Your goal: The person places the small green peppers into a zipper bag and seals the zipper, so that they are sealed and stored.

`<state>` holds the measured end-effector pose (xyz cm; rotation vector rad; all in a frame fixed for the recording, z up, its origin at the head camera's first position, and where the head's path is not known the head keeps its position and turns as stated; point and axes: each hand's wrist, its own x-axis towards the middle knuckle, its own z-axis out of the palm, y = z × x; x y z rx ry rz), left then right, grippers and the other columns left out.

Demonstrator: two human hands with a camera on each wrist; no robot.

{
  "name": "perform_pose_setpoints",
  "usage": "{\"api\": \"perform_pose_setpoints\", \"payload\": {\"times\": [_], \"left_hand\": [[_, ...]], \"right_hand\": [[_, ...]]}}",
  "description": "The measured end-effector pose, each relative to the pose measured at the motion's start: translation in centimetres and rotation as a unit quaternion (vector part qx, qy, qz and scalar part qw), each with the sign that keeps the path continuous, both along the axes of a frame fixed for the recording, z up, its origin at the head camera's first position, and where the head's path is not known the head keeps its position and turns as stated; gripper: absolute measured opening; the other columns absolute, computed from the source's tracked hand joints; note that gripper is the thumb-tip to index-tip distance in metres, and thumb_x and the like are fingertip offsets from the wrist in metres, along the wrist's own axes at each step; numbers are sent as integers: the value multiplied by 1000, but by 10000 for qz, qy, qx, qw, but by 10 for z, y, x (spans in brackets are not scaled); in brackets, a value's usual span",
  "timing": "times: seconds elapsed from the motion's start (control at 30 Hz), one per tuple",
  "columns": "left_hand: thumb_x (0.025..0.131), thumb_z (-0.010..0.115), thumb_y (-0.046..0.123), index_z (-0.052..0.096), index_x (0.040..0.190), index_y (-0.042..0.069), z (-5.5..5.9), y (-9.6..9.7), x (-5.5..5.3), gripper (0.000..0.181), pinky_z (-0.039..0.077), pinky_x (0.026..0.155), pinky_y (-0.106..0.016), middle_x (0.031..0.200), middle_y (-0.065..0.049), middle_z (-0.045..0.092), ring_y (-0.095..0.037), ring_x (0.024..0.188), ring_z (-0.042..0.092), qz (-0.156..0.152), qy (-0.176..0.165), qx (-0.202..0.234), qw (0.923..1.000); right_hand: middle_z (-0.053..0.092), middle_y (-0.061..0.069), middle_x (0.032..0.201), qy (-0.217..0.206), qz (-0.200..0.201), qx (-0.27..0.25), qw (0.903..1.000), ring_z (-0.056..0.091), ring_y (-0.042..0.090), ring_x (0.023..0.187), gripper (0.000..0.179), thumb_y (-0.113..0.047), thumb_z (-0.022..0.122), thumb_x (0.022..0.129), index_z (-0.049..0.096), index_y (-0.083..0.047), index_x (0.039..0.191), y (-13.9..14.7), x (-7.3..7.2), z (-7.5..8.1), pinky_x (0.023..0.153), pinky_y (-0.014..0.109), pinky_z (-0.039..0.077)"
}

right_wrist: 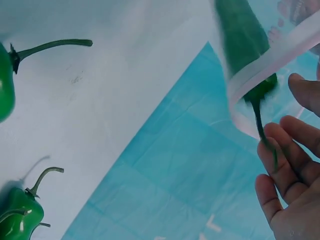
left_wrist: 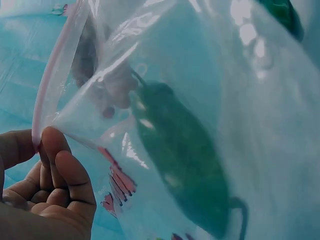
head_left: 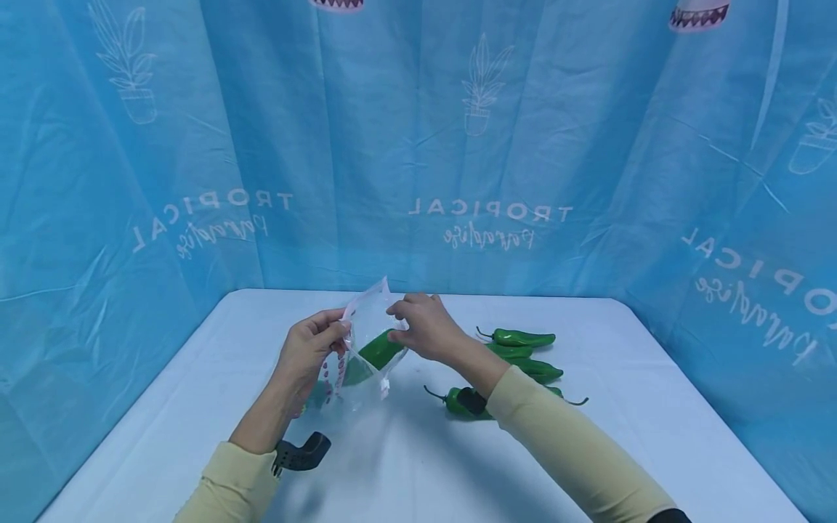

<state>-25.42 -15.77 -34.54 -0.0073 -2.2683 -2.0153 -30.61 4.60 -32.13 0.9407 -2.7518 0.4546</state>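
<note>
Over the white table [head_left: 216, 363], I've got a clear zip bag [head_left: 366, 312] held up at a slant, and my left hand [head_left: 307, 349] is pinching its edge right at the pinkish zip strip [left_wrist: 44, 90]. One long green pepper [head_left: 381, 351] is mostly inside the bag, its stem end at the mouth and the stem [right_wrist: 258, 118] poking out toward my right hand [head_left: 428, 327]. That hand isn't clamped on anything as far as I can see: on the right wrist feed the thumb stands off the pepper and the fingers are loosely bent, with the stem running across one of them. Lower in the bag, the left wrist feed shows a second stem [left_wrist: 244, 215], but the plastic is so cloudy I can't tell how many peppers are in there. Off to the right, several loose peppers [head_left: 523, 338] lie on the tabletop, some partly hidden by my right arm and its pale yellow sleeve [head_left: 556, 428]. As for writing, the blue curtain [head_left: 366, 145] around the table says "TROPICAL Paradise" over and over, all mirrored, with line-drawn potted plants [head_left: 484, 87] above the words. The bag has reddish-pink print [left_wrist: 120, 182] on it, plus what looks like some small lettering, way too blurry for me to make out a brand.
</note>
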Motion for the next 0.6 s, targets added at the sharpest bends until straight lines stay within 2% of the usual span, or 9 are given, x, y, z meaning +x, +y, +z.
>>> {"api": "perform_pose_setpoints", "payload": {"times": [0.13, 0.23, 0.43, 0.6], "left_hand": [[93, 59, 28, 58, 125, 9, 1, 0, 0, 37, 48, 78, -23, 95, 1, 62, -12, 79, 56, -20, 35, 34, 10000], [93, 59, 27, 59, 124, 9, 1, 1, 0, 36, 48, 78, -23, 91, 4, 62, -12, 78, 56, -2, 59, 39, 10000], [93, 59, 26, 58, 125, 9, 2, 1, 0, 36, 48, 74, -20, 97, -2, 62, -12, 78, 56, 48, 77, -2, 10000], [93, 59, 28, 59, 124, 11, 2, 1, -1, 36, 48, 79, -24, 104, -9, 61, -12, 79, 57, 91, -5, 11, 10000]], "right_hand": [[65, 3, 110, 50, 59, -103, 9999, 56, 20, 106, 41, -33, 69, 85, 63, -14, 121, -1, 0, -1, 94, 42, 41], [65, 3, 112, 112, 45, -219, 9997, 56, 20, 108, 42, -34, 69, 85, 63, -13, 121, 2, 1, 0, 96, 43, 41], [65, 2, 112, 88, -13, -478, 9988, 55, 21, 111, 42, -34, 68, 85, 63, -13, 121, 12, 2, 1, 99, 44, 41], [65, 3, 113, 12, -165, -689, 9975, 56, 21, 109, 42, -34, 69, 84, 63, -12, 120, 20, 3, 0, 96, 45, 42]]}}
